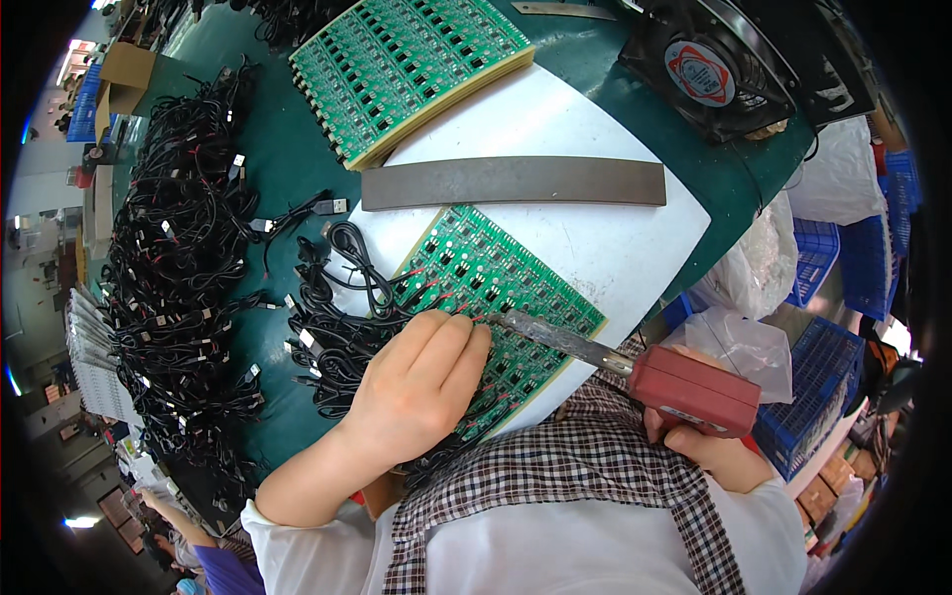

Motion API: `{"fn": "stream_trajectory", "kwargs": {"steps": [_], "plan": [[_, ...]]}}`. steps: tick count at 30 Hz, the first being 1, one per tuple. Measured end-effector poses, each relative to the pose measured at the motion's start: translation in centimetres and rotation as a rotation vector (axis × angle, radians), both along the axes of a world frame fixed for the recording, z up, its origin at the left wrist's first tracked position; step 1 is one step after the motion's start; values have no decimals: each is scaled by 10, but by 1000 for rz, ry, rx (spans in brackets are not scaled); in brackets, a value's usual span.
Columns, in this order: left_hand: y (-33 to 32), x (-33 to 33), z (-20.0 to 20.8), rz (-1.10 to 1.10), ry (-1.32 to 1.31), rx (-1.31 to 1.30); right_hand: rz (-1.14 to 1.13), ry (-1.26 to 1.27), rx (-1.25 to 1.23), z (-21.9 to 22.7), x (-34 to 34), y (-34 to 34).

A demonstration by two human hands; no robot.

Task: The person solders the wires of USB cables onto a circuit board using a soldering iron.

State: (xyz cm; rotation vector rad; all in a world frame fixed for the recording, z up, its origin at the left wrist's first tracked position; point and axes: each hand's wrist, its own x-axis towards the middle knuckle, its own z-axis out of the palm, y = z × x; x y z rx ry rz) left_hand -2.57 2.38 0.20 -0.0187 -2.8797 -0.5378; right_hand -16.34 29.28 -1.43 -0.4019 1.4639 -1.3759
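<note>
A green circuit board panel [540, 290] lies on a white sheet [635, 243] in front of me. Black USB cables [332, 362] reach its left part, with red wire ends along the board. My left hand [421, 375] rests over the board, fingers pinched together at the wire ends; one thin wire seems to be between them, though the fingertips largely hide it. My right hand [706, 448] is wrapped round the red handle of a soldering iron [694, 389]. The iron's dark tip points left and touches or nearly touches the board beside my left fingertips.
A brown flat bar [516, 184] lies across the sheet beyond the board. Behind it is a stack of green circuit boards [416, 74]. A large heap of black cables [178, 268] fills the left side. A black fan [704, 79] stands far right; blue crates [813, 392] are beyond the table edge.
</note>
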Motion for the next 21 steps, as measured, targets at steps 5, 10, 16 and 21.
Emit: {"fn": "stream_trajectory", "kwargs": {"steps": [5,10,16,21], "plan": [[0,-1,0,4,-2,10,24,62,78,5,-1,-7],[0,-2,0,6,4,2,-43,136,47,6,2,-6],[1,-2,1,9,5,-3,-14,99,24,4,3,-2],[2,-2,0,21,9,4,-67,1,30,6,4,-6]]}}
